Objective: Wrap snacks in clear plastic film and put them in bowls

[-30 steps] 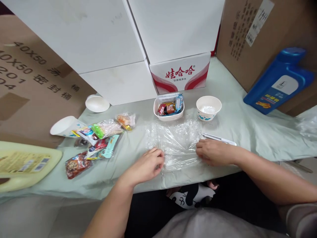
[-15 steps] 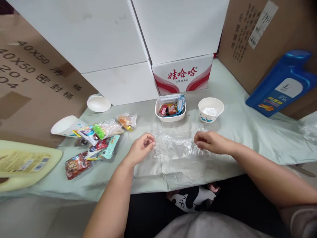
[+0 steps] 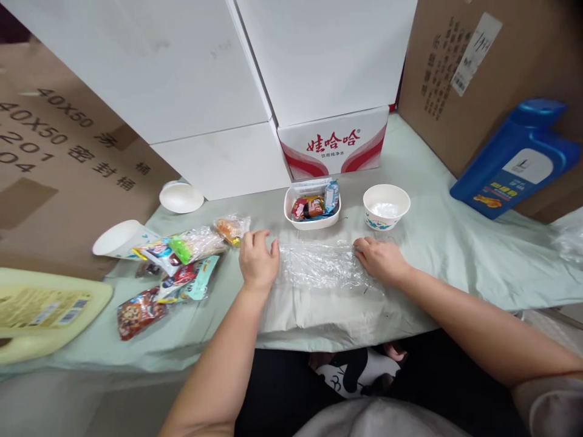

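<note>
A crinkled sheet of clear plastic film (image 3: 316, 265) lies on the cloth between my two hands. My left hand (image 3: 259, 261) rests at the film's left edge, thumb apart from the fingers and nothing seen in its grasp. On the film's right edge is my right hand (image 3: 381, 260), its fingers reaching out with their tips touching the plastic. Just beyond the film stands a white tub (image 3: 312, 223) holding several wrapped snacks (image 3: 314, 206). A paper bowl (image 3: 386, 213) with blue leaf print stands to its right; something clear is inside it.
Several packaged snacks (image 3: 182, 261) lie to the left, near a tipped paper bowl (image 3: 119, 240) and a white bowl (image 3: 181, 199). A yellow jug (image 3: 50, 312) lies at the left edge. A blue bottle (image 3: 514, 161) leans at right. Boxes (image 3: 337, 145) line the back.
My left hand has moved up and left, and its curled fingers have spread. My right hand has lowered onto the film, which lies flatter. The view has shifted slightly.
</note>
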Available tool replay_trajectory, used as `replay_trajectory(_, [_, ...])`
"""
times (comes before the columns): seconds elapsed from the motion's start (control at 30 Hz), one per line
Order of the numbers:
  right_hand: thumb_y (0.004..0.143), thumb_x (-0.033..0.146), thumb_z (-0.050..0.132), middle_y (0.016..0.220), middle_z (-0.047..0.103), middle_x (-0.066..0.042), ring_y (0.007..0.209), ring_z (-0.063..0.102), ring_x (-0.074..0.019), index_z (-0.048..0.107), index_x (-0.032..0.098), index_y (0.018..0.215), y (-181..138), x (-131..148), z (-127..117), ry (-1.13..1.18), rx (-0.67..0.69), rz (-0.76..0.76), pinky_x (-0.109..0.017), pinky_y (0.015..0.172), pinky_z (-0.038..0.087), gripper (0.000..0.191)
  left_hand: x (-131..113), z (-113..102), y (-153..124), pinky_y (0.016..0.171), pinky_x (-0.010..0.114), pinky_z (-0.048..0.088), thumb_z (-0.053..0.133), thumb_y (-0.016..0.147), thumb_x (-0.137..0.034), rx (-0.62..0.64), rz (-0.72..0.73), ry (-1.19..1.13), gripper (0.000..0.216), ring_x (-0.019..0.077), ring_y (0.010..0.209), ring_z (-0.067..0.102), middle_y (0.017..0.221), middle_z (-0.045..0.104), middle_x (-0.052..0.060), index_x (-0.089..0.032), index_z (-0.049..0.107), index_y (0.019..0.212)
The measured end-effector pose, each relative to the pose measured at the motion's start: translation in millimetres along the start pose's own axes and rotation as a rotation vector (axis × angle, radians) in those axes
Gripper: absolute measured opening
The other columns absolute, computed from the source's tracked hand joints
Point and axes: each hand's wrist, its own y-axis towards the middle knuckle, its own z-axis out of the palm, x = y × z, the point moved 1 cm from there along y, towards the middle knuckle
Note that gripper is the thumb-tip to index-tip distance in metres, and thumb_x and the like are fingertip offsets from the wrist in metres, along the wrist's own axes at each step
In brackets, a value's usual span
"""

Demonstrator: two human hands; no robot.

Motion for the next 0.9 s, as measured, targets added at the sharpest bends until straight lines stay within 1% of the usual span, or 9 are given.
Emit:
replay_trajectory(0.1, [0.099, 0.029, 0.031, 0.108, 0.065, -0.015, 0.082, 0.065, -0.0229, 0.055, 0.016, 0.112, 0, 1, 0, -0.02, 0.004, -0.017, -0.029, 0.061, 0.038, 0.031, -28, 1, -22, 0.097, 0.042, 0.044, 0.052, 0.09, -0.03, 0.259, 0.376, -0.083, 0.018, 0.0255, 0.105, 0.058, 0.103, 0.064, 0.01, -0.02, 0.065, 0.098])
replay_trajectory(0.17, [0.099, 0.029, 0.032, 0.108, 0.066, -0.015, 0.082, 0.065, -0.0227, 0.056, 0.016, 0.111, 1, -3, -1, -0.033, -0.001, -0.006, -0.029, 0.061, 0.039, 0.03, -42, 10, -37, 0.107, 0.049, 0.035, 0.057, 0.089, -0.036, 0.507, 0.588, -0.101, 0.029, 0.0281, 0.122, 0.05, 0.123, 0.061, 0.01, -0.023, 0.062, 0.114])
replay_trajectory(0.23, [0.097, 0.026, 0.034, 0.108, 0.066, -0.015, 0.083, 0.065, -0.0228, 0.056, 0.016, 0.11, 0, -13, -4, -0.048, -0.017, 0.058, -0.029, 0.061, 0.039, 0.028, -48, 18, -46, 0.114, 0.057, 0.022, 0.057, 0.089, -0.043, 0.657, 0.66, -0.056, 0.048, 0.0322, 0.14, 0.03, 0.147, 0.043, 0.009, -0.026, 0.05, 0.133])
replay_trajectory(0.4, [0.093, 0.022, 0.039, 0.101, 0.066, -0.018, 0.082, 0.064, -0.0255, 0.058, 0.012, 0.108, -11, -31, -19, -0.058, -0.071, 0.233, -0.033, 0.066, 0.042, 0.026, -47, 18, -54, 0.116, 0.06, 0.011, 0.051, 0.092, -0.045, 0.78, 0.603, 0.025, 0.059, 0.0311, 0.148, 0.01, 0.158, 0.023, 0.008, -0.029, 0.034, 0.146])
replay_trajectory(0.47, [0.095, 0.023, 0.037, 0.102, 0.066, -0.017, 0.087, 0.064, -0.0258, 0.061, 0.012, 0.107, -17, -22, -19, -0.019, -0.114, 0.091, -0.035, 0.072, 0.044, 0.029, -49, 15, -57, 0.115, 0.061, 0.012, 0.052, 0.091, -0.044, 0.783, 0.589, 0.032, 0.059, 0.0318, 0.148, 0.008, 0.158, 0.023, 0.007, -0.03, 0.034, 0.146])
replay_trajectory(0.57, [0.096, 0.035, 0.043, 0.123, 0.06, -0.019, 0.114, 0.055, -0.0299, 0.058, 0.012, 0.122, -24, 3, -4, 0.046, -0.127, -0.304, -0.041, 0.092, 0.042, 0.039, -52, 14, -59, 0.115, 0.061, 0.011, 0.053, 0.09, -0.047, 0.773, 0.602, 0.022, 0.062, 0.0322, 0.148, 0.007, 0.159, 0.021, 0.007, -0.031, 0.034, 0.146])
replay_trajectory(0.67, [0.087, 0.06, 0.052, 0.148, 0.039, -0.022, 0.138, 0.028, -0.0388, 0.039, 0.01, 0.144, -25, 16, 20, 0.053, -0.105, -0.493, -0.057, 0.107, 0.026, 0.077, -39, 19, -51, 0.116, 0.059, 0.008, 0.051, 0.09, -0.052, 0.777, 0.604, 0.021, 0.063, 0.0307, 0.148, 0.006, 0.16, 0.017, 0.006, -0.033, 0.031, 0.147])
replay_trajectory(0.8, [0.085, 0.069, 0.045, 0.153, 0.029, -0.02, 0.144, 0.012, -0.0395, 0.031, 0.011, 0.149, -24, 11, 38, 0.062, -0.079, -0.49, -0.062, 0.111, 0.013, 0.088, 9, 18, -26, 0.115, 0.06, 0.011, 0.043, 0.093, -0.051, 0.753, 0.306, 0.14, 0.063, 0.033, 0.148, 0.006, 0.16, 0.016, 0.011, -0.028, 0.027, 0.149])
replay_trajectory(0.9, [0.087, 0.069, 0.043, 0.153, 0.029, -0.02, 0.144, 0.012, -0.0387, 0.032, 0.012, 0.148, -26, 8, 32, 0.079, -0.071, -0.495, -0.061, 0.112, 0.012, 0.085, 34, 6, -16, 0.11, 0.063, 0.019, 0.045, 0.091, -0.046, 0.573, 0.099, 0.196, 0.063, 0.0381, 0.145, 0.014, 0.156, 0.023, 0.019, -0.019, 0.032, 0.147])
